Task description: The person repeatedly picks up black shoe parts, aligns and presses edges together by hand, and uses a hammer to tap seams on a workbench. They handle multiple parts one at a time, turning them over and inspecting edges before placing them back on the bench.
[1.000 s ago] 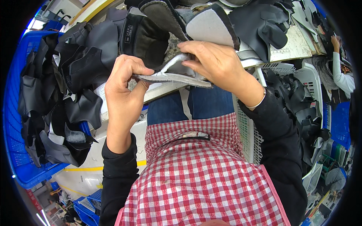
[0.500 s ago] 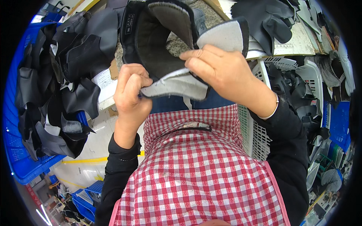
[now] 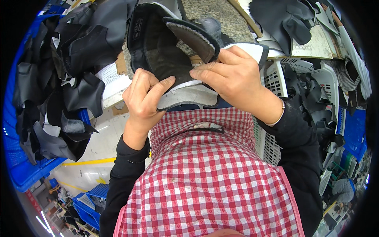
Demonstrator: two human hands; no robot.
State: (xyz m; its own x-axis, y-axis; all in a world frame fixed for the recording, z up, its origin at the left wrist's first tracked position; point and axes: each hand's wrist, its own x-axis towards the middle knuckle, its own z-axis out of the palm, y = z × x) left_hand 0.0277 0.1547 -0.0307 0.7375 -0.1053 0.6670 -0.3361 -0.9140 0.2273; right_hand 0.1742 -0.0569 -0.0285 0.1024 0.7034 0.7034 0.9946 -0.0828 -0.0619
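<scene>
A black boot upper with a dark fuzzy lining lies opened out over the near edge of the bench. Its near edge is turned to show a grey-white padded strip. On the left end of that strip, my left hand pinches the edge between thumb and fingers. My right hand grips the upper at the right end of the strip, thumb and forefinger pressed together. Beyond it, a padded flap stands up, and a white-lined flap sticks out behind my right fingers.
Black cut pieces are heaped over a blue crate on the left. More black pieces lie on the bench at the far right. Below them stands a white plastic basket filled with dark parts. Printed paper lies left of my left hand.
Both hands still grip the upper. My left thumb has moved right along the near edge. The padded flap has tipped lower toward my right hand, and the grey-white strip now hangs flatter.
</scene>
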